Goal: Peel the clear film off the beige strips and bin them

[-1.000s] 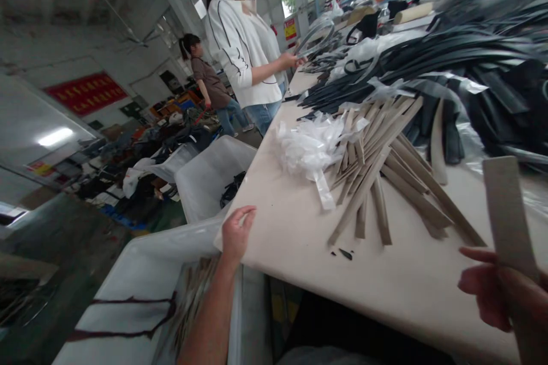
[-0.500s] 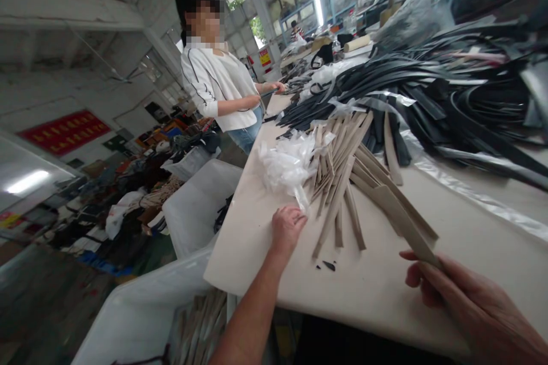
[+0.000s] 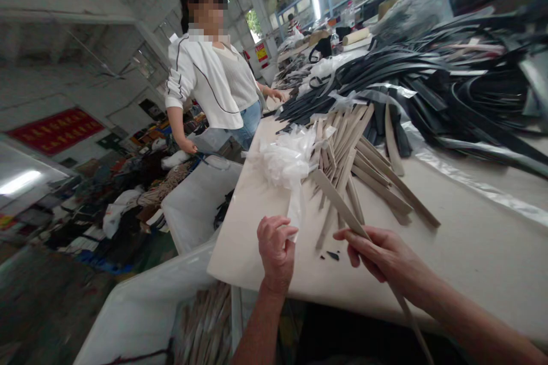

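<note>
My left hand [image 3: 276, 251] is closed on the end of a clear plastic strip [image 3: 295, 205], which trails back to a crumpled heap of the same plastic [image 3: 285, 154] on the table. Between the thumb and fingers of my right hand [image 3: 377, 254] is a long flat beige strip [image 3: 340, 202]. Its far end points at the plastic heap, and its other end hangs down past the table's front edge. A pile of similar beige strips [image 3: 342, 148] lies just beyond both hands.
Black strips [image 3: 385, 74] lie tangled across the back of the table [image 3: 471, 251]. Small black scraps [image 3: 333, 255] are near my right hand. White bins [image 3: 145, 302] stand at the left edge, one holding wrapped beige strips [image 3: 205, 325]. A co-worker [image 3: 214, 74] stands at the far left side.
My right hand has moved left with one beige strip, lifting it clear of the pile. My left hand has drawn the plastic strip towards me. The co-worker has lowered one arm towards a bin.
</note>
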Action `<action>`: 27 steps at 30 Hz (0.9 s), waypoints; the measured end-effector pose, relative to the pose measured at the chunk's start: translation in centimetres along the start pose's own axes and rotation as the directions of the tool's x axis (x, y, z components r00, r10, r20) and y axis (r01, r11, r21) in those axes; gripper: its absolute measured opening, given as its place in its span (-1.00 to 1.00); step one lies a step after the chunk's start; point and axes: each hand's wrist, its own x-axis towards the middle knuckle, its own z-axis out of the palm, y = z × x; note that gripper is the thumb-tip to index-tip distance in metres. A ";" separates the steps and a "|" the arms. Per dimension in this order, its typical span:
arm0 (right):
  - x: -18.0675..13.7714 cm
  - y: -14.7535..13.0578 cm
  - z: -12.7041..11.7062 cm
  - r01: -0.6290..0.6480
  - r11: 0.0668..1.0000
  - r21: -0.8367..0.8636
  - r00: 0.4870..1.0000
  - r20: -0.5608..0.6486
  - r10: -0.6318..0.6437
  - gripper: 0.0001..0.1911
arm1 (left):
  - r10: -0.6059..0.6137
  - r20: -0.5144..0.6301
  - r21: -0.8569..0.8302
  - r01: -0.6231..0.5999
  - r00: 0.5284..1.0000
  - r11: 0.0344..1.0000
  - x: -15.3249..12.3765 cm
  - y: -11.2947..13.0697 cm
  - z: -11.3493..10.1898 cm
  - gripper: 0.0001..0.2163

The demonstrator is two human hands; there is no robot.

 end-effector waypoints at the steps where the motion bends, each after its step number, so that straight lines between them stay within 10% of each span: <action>1: 0.7 -0.4 0.6 -0.007 1.000 -0.019 1.000 0.022 0.007 -0.49 | 0.022 -0.003 -0.003 -0.022 1.000 1.000 -0.2 0.3 -0.1 -0.77; 11: 5.9 0.4 3.6 0.005 0.977 -0.211 0.999 -0.039 -0.014 -0.76 | 0.101 0.058 0.006 -0.102 0.993 0.995 -1.4 1.1 0.1 -0.76; 18: 4.3 -0.9 0.8 0.096 0.936 -0.338 0.985 -0.103 -0.138 -0.72 | -0.245 0.102 -0.119 0.257 0.964 0.959 -0.6 0.0 -0.4 -0.77; 23: 2.5 -2.4 0.9 0.226 0.856 -0.464 0.966 -0.008 -0.260 -0.72 | -0.296 0.681 -0.349 0.652 0.670 0.673 2.2 3.9 -0.9 -0.73; 27: 1.7 -2.6 0.5 0.292 0.800 -0.524 0.946 0.032 -0.323 -0.68 | -0.215 0.864 -0.335 0.840 0.454 0.426 3.3 5.8 -0.3 -0.77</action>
